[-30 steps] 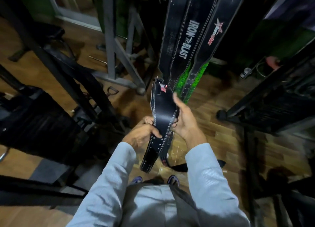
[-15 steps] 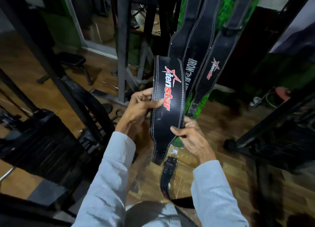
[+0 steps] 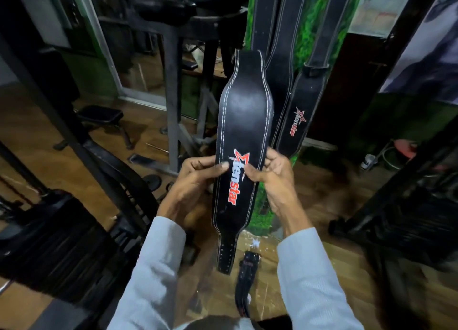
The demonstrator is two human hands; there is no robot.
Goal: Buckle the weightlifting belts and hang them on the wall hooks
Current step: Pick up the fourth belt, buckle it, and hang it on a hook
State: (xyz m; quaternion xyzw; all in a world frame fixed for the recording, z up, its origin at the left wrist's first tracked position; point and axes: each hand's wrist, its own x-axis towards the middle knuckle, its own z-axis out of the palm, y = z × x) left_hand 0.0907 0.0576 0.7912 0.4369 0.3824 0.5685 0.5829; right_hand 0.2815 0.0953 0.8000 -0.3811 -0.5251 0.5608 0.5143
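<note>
Gripping the belt (image 3: 244,136), both hands hide its edges.

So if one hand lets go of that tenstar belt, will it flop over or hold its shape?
The tenstar belt would probably hold its shape: its wide part rises above the left hand and right hand without drooping. The narrow holed end hangs straight, so it looks fairly stiff too. Gripped at one edge, it might twist, since the glossy face looks smooth.
</note>
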